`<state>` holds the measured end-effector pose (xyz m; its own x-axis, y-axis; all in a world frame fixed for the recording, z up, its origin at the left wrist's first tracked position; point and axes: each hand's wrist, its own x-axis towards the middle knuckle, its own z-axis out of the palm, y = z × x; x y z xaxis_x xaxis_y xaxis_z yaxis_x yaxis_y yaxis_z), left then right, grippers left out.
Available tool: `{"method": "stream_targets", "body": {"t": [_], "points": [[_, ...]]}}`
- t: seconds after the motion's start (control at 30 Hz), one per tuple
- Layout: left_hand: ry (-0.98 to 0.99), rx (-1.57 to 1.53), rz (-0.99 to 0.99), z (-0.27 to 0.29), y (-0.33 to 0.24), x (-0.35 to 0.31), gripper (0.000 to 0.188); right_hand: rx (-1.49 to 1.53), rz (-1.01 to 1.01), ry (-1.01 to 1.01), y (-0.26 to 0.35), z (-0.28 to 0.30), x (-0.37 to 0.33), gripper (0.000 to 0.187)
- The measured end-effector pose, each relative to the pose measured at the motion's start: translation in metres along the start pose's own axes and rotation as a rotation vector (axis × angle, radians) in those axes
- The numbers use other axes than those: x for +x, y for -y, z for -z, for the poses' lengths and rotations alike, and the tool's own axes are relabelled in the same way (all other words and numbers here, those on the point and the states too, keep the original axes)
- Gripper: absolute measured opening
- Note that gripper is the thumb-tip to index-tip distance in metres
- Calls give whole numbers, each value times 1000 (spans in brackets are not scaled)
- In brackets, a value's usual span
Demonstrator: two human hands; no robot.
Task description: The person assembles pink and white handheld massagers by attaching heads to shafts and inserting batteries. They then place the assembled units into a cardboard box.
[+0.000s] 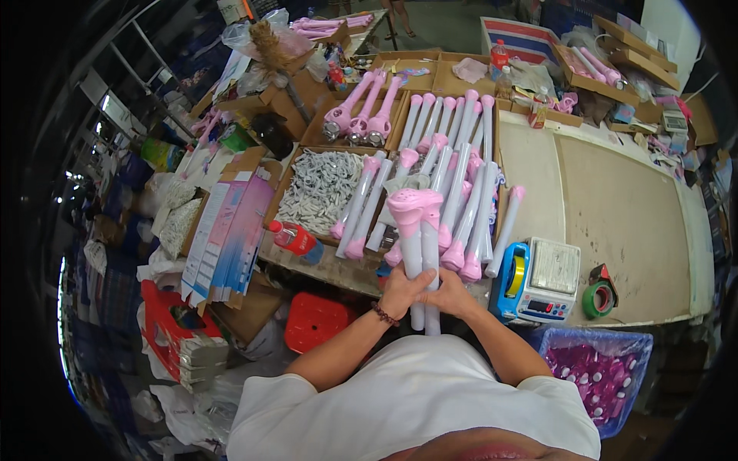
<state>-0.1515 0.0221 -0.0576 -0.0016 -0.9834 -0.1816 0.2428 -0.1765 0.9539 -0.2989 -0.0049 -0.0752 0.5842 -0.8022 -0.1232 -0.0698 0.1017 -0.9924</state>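
Two white tubes with pink heads, like toy wands, stand upright in front of my body, heads up. My left hand, a beaded bracelet at its wrist, is wrapped round their lower part. Closed from the other side, my right hand grips the same pair, the two thumbs close together. Many similar pink and white tubes lie piled on the table just beyond. Three pink pieces with clear round ends rest in a cardboard box at the back.
A box of small white-grey parts is left of the pile, near a red-capped bottle. On the right are a scale, a blue tape dispenser and green tape. Below stand a red stool and a blue crate.
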Motion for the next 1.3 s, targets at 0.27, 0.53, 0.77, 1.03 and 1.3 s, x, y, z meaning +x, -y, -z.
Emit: {"method": "stream_targets", "body": {"t": [0.27, 0.53, 0.77, 1.03, 1.3], "points": [[-108, 203, -84, 21, 13, -5, 41, 56, -27, -22, 1, -20, 9, 41], [-167, 242, -129, 39, 5, -14, 44, 67, -42, 18, 12, -40, 20, 35], [-207, -53, -336, 50, 11, -24, 42, 143, -61, 42, 13, -51, 22, 35], [-134, -319, 254, 76, 21, -30, 34, 214, 17, 89, 6, -56, 23, 37], [172, -250, 267, 103, 10, -32, 31, 308, -89, 219, -4, -53, 24, 56]]}}
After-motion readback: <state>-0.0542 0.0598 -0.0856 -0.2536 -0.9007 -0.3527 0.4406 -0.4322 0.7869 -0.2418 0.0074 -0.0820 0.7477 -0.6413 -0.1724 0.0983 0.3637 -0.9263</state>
